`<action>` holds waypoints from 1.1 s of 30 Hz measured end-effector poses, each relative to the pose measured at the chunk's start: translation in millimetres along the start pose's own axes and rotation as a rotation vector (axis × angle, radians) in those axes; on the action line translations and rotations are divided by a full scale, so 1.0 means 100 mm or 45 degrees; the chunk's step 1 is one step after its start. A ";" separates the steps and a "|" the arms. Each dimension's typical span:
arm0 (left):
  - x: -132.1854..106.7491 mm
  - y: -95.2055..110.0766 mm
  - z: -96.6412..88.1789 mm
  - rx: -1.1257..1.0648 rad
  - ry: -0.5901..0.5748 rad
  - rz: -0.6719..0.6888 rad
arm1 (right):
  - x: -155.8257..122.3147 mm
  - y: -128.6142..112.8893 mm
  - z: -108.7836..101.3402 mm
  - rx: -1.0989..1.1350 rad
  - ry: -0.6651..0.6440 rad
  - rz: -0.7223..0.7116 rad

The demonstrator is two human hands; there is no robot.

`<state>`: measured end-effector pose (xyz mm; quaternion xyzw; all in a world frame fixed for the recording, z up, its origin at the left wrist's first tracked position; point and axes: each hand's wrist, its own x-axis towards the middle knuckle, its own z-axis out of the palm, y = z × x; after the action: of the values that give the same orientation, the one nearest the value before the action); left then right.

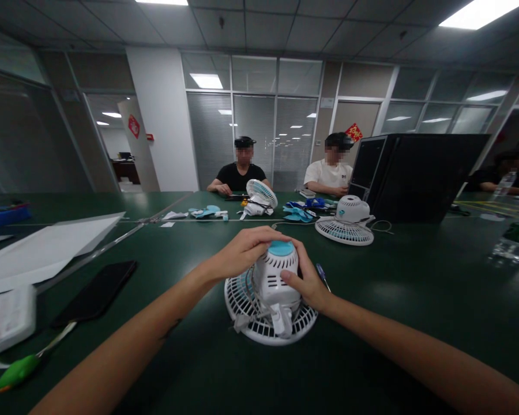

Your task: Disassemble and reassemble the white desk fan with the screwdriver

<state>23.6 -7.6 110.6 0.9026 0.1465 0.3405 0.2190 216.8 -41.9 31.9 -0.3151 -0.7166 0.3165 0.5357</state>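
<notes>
"What's around you?"
"Glass partitions [210, 138] beyond a dark green tabletop [190, 380]. From the left: white papers [47, 248], then a black phone [96, 291]."
"And your hold?"
"My left grip [244, 251] spans the blue cap [281, 248] of the white fan [277, 294], grille-down before me; my right grip [309, 279] clasps its housing [266, 268], thumb nearest me."
"How to hold it well?"
"I'd press evenly from both sides, clear of the bundled cable [242, 321]. Rightward lie a pen [323, 276], a second fan [352, 210] and a black computer case [419, 178]."
</notes>
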 end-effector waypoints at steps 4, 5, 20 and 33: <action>-0.01 -0.06 0.01 0.018 0.000 -0.011 | 0.00 -0.01 0.01 0.011 -0.007 0.007; -0.01 -0.07 0.01 0.018 0.003 -0.019 | 0.00 -0.01 0.01 0.012 -0.006 0.007; 0.01 -0.01 0.02 -0.132 0.129 -0.151 | 0.34 -0.50 -0.18 -0.500 -0.271 0.188; -0.09 -0.48 0.06 -0.017 0.554 -0.263 | 0.16 -0.55 -0.52 -0.461 0.032 -0.137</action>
<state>15.5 28.3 77.8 0.7868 0.2795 0.5037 0.2218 256.9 -56.5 96.2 -0.3716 -0.7708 0.1493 0.4955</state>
